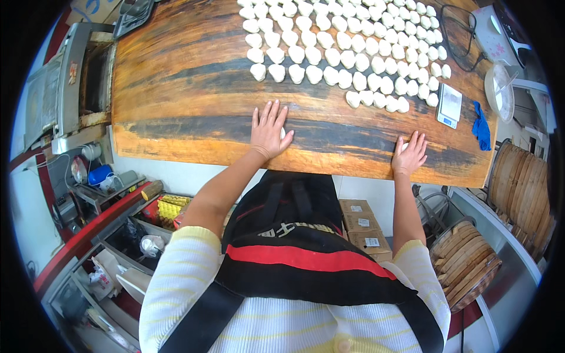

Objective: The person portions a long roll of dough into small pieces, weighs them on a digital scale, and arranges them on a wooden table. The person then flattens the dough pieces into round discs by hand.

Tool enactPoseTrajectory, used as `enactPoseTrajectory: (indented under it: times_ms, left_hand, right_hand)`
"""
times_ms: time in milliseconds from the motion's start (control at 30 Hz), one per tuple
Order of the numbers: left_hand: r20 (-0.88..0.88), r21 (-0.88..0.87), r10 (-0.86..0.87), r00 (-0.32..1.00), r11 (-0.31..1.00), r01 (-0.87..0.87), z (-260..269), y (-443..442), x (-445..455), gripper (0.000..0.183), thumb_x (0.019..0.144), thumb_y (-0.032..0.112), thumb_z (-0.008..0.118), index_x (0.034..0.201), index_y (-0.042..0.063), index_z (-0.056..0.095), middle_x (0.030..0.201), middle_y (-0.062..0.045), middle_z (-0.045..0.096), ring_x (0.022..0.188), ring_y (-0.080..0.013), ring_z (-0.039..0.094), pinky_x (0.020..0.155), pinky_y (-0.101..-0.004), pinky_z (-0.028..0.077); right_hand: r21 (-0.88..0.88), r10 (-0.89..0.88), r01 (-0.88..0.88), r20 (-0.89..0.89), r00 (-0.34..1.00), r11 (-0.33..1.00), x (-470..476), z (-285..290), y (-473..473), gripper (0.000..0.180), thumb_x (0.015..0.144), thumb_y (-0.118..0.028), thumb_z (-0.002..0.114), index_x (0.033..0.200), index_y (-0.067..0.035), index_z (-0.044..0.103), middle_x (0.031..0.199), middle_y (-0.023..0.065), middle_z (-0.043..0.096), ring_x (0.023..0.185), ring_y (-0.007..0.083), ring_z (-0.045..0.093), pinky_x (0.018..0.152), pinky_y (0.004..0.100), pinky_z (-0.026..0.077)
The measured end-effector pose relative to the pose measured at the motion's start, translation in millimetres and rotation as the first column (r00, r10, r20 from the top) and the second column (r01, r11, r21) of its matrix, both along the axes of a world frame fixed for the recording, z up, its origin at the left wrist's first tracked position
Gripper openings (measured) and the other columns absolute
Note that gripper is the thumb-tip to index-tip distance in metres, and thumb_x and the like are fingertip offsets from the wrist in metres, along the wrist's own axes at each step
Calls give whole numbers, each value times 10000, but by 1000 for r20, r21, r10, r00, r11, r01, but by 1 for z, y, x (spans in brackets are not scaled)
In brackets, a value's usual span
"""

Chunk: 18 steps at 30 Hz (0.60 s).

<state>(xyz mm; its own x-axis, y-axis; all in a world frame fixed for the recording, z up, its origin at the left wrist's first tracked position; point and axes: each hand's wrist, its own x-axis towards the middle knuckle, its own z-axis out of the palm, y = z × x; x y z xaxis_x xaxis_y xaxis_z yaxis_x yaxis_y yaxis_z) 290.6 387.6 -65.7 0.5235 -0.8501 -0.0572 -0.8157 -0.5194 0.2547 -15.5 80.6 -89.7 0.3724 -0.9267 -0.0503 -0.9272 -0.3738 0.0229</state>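
My left hand point(270, 130) lies palm down on the wooden table point(185, 106), fingers spread. A small piece of white dough point(282, 133) shows between its thumb and index finger, mostly hidden beneath the palm. Farther right, my right hand point(409, 153) is also flat near the front edge, with another bit of white dough point(404, 146) peeking out beside its thumb. Beyond both hands, rows of white dough pieces point(313, 74) cover the far part of the tabletop. A shorter row of dough pieces point(378, 99) sits closer to my right hand.
Right of the dough stand a digital scale point(449, 105), a blue cloth point(481, 127), a bowl with white contents point(499, 92) and a black cable point(450, 48). A metal machine point(73, 84) adjoins the table's left end. Bamboo steamers point(465, 264) and cardboard boxes point(364, 225) are below.
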Motion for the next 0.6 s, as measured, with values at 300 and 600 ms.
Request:
enactPoseTrajectory:
  times_ms: [300, 600]
  left_hand:
    - [-89, -43, 41, 995, 998, -45, 8, -3, 5, 721, 832, 497, 581, 1398, 85, 409, 1496, -165, 309, 1399, -343, 241, 1109, -530, 203]
    - [-713, 211, 624, 321, 628, -749, -12, 46, 51, 291, 784, 293, 681, 810, 7, 635, 647, -138, 660, 630, -307, 658, 627, -402, 519]
  right_hand:
    - [32, -30, 26, 136, 990, 999, -10, 8, -17, 555, 901, -485, 525, 1316, -116, 525, 1462, 131, 388, 1340, 315, 351, 1062, 503, 300]
    - [771, -801, 385, 257, 541, 507, -67, -17, -65, 322, 827, -317, 718, 907, -12, 654, 761, 62, 624, 596, 173, 554, 486, 382, 420]
